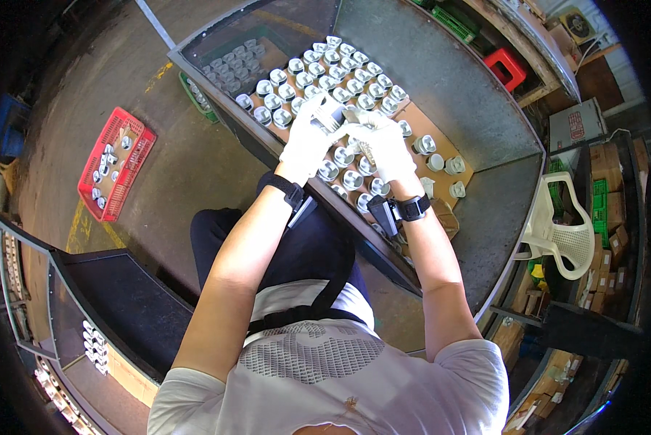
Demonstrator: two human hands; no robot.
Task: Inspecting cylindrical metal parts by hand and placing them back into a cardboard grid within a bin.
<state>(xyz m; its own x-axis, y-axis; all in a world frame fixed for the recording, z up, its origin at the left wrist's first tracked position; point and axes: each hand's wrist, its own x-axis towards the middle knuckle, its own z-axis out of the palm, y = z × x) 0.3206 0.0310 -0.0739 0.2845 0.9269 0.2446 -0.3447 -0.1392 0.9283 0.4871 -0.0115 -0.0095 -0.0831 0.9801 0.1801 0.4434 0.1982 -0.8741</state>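
A silvery metal piston (328, 118) with grooved sides is held between my two white-gloved hands above the bench. My left hand (308, 141) wraps round its near left side. At its right side my right hand (380, 141) is closed, thumb and fingertips meeting the piston; the stained palm side of that glove partly shows. Whether the right fingers also hold something small, I cannot tell. Below and beyond my hands, many similar pistons (354, 87) stand in close rows on a cardboard sheet (445, 139). A looser group of pistons (425, 144) stands on the right side.
High grey metal walls (405, 51) border the bench. To the left, a red plastic crate (106, 190) with several pistons rests on the floor, and a green crate (198, 98) stands beside the bench. A white plastic chair (563, 232) and a red stool (505, 69) are at right.
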